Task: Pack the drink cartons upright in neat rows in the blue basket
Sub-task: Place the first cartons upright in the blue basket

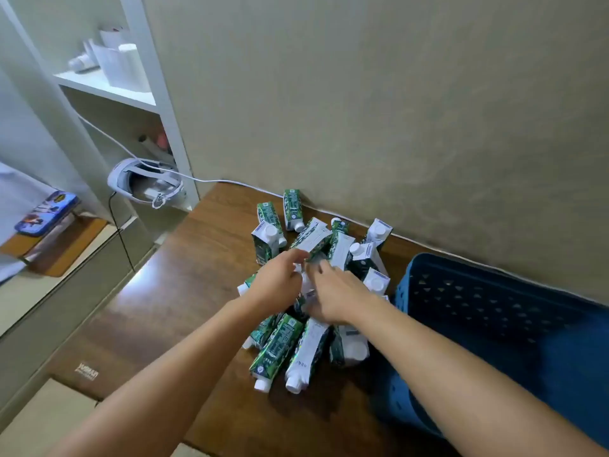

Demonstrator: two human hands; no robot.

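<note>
Left hand (276,285) pinches a drink carton (311,240) atop the pile; right hand (333,296) reaches in, its grip indiscernible. Lifting could topple neighbouring cartons off the worktop (184,278).

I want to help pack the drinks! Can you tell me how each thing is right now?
drink cartons: jumbled in a pile on the table, most lying down, a few upright, none packed.
blue basket: beside the pile, no cartons visible inside.
left hand: over the pile, fingers at a carton; grip unclear.
right hand: over the pile, fingers reaching in; grip unclear.
headset: resting on the shelf unit, cable attached.
</note>
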